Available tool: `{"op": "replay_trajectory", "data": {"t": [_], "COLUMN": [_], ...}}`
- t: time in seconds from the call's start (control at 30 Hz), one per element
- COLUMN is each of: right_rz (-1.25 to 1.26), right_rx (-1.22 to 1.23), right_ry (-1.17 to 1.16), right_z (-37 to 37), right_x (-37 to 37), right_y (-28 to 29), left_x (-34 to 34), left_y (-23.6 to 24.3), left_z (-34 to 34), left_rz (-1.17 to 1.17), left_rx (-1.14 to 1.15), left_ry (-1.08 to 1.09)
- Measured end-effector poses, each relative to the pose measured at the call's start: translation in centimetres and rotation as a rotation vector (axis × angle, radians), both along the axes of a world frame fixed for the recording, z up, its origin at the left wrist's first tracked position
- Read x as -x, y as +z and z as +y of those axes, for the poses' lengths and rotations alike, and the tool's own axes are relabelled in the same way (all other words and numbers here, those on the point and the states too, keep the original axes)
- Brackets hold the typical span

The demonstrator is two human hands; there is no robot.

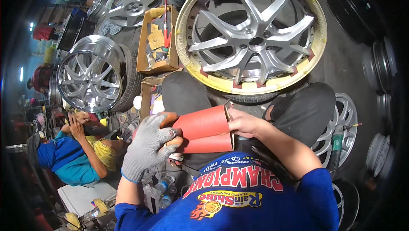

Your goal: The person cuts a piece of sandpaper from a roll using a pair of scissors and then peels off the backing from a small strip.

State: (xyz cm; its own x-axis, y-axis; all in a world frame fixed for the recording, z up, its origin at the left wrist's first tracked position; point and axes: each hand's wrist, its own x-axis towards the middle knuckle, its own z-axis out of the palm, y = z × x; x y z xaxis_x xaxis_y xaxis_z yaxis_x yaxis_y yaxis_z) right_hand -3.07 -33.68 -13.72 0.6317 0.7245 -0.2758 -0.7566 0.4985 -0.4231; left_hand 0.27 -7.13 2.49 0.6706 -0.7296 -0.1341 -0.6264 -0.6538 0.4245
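Observation:
A red sheet (200,122), apparently abrasive paper, is bent into two flattened layers over my lap. My left hand (151,141), in a grey glove with orange fingertips, grips its left end. My bare right hand (243,124) holds the right end, thumb at the opening between the layers; some fingers are hidden behind it. Just beyond my knees lies a large silver multi-spoke wheel (256,41) with a yellow-masked rim and dark red patches along its near edge, resting over a tyre.
Chrome wheel (89,77) on a tyre at left; cardboard box (142,56) of tools and paper scraps beside it. Green power tool (336,145) on a silver wheel at right. A co-worker (72,163) in blue and teal sits close on my left; people in red are farther back. Bottles (164,190) lie low left.

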Motion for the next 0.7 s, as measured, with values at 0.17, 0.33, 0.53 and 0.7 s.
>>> {"op": "replay_trajectory", "data": {"t": [0.17, 0.33, 0.53, 0.7], "right_rz": [-0.224, -0.363, -0.714, -0.735], "right_rx": [0.014, 0.025, 0.274, 0.201], "right_ry": [0.139, 0.212, 0.385, 0.532], "right_z": [-1.0, -2.1, -3.0, -3.5], "right_x": [-0.1, -0.1, -0.2, 0.0], "right_y": [0.1, 1.5, 1.9, 2.6], "left_x": [1.3, 2.8, 3.4, 3.9], "left_y": [-1.8, -2.5, -0.8, 1.6], "left_z": [-1.0, -0.3, -1.2, -3.2], "left_rz": [0.084, -0.037, 0.142, -0.096], "left_rx": [0.101, 0.107, 0.16, 0.0], "left_ry": [0.066, 0.163, 0.439, 0.219]}}
